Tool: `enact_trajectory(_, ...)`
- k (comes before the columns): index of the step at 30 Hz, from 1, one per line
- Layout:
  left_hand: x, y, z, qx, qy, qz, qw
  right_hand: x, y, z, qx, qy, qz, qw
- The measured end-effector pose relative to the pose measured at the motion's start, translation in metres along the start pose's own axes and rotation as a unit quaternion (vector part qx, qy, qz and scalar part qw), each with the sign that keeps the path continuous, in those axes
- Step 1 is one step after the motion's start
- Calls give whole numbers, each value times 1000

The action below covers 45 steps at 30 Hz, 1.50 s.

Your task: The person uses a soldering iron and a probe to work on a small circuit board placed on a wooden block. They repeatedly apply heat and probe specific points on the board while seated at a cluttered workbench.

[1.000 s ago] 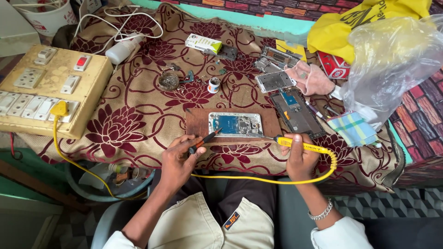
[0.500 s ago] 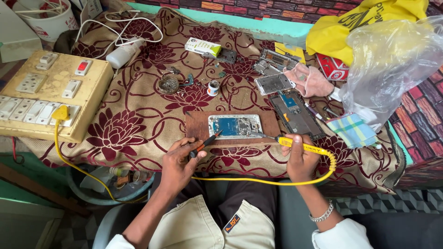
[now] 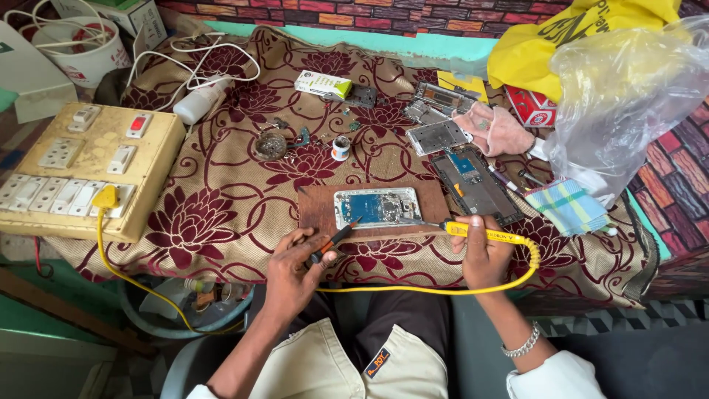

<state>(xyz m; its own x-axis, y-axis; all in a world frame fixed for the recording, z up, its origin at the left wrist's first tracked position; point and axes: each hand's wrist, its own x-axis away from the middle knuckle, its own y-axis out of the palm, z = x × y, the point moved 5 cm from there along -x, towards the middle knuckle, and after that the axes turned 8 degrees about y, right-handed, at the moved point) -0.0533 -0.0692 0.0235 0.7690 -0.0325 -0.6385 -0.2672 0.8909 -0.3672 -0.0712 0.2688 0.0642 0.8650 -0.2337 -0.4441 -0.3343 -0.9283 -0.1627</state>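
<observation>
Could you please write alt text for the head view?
A person's right hand holds a yellow soldering iron and the left hand a small screwdriver, both tips at an opened phone on a wooden board.

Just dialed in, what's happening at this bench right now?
A person sits at a floral-cloth table working on an opened phone that lies on a small wooden board. The right hand holds a yellow soldering iron, its tip at the phone's right edge. The left hand holds a small screwdriver pointed at the phone's lower left corner. The iron's yellow cord loops back to a switchboard on the left. More phone parts lie beyond.
</observation>
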Motion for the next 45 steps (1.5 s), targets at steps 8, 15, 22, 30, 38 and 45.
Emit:
enact_trajectory(8,2,4,-1,-25,35,2,999,-4,-1,3,-17,2,-16,1000)
enact_trajectory(15,-2,2,-1,12,-5,-1,1000,-9,0,2,-33,6,-19,999)
enact_trajectory(22,-2,0,0,-7,4,-14,1000,-14,-4,5,-78,30,-1,997)
enact_trajectory(30,-4,-2,0,-14,13,-21,1000,-13,-4,2,-88,34,2,996)
enact_trajectory(38,-4,-4,2,-11,2,-21,1000,-10,-4,-1,-58,12,-5,998)
enact_trajectory(45,-4,-3,1,-5,-2,-25,1000,-12,-5,0,-89,25,2,996)
